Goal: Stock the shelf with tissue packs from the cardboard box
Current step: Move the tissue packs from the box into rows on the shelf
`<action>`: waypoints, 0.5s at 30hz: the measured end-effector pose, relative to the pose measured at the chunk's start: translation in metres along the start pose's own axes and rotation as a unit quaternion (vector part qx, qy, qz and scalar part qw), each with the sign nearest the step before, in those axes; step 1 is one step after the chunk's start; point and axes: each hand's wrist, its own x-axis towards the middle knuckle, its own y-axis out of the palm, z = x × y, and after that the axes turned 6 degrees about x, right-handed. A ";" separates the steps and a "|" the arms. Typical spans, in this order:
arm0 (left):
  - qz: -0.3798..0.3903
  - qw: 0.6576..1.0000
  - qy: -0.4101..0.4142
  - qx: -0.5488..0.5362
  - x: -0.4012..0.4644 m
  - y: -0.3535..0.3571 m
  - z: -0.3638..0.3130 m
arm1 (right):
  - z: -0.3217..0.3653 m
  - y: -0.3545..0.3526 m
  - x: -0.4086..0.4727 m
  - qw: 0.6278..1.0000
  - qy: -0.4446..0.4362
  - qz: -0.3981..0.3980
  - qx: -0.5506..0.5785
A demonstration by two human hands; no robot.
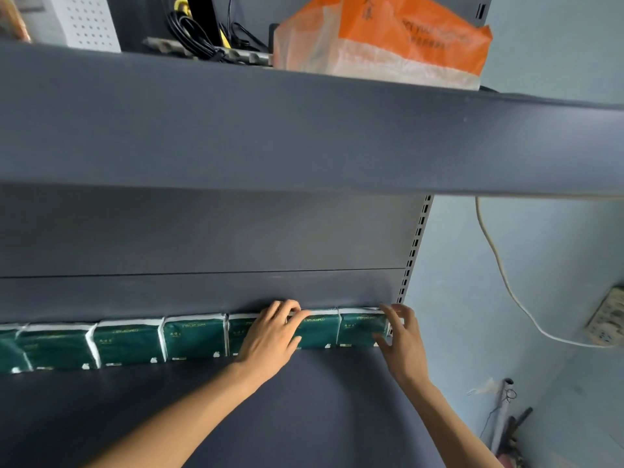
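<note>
We observe a row of dark green plastic-wrapped tissue packs with white edges (130,342) standing side by side along the back of the dark grey metal shelf (320,417), against its rear panel. The row runs from the far left edge of view to just beyond our right hand.

Our left hand (273,336) lies palm-down over the front face of one pack (317,331) near the right end of the row, fingers fairly straight and reaching over its top edge; it presses rather than grips. The neighbouring packs continue to the left of this hand, touching one another.

Our right hand (400,332) is at the right end of the row, fingers spread and relaxed, beside the last pack (361,327). The fingertips appear to touch that pack's right side; we cannot tell whether the thumb makes contact. Neither hand holds anything.

The last pack sits between the two hands, just beside the slotted upright at the shelf's right end.

Above both hands, on the upper grey shelf board (304,130), we note an orange and white plastic bag (381,38) and black coiled cables (199,35). Well to the right of the right hand, a white cord (499,265) hangs on the pale blue wall.
</note>
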 end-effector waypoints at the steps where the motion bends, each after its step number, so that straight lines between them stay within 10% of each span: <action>1: -0.004 1.000 -0.001 -0.003 -0.002 -0.002 0.001 | 0.001 -0.002 -0.001 1.000 -0.009 0.000 -0.004; 15: -0.010 0.999 -0.009 -0.043 -0.010 -0.013 0.017 | 0.019 -0.007 0.005 1.000 -0.007 0.004 -0.030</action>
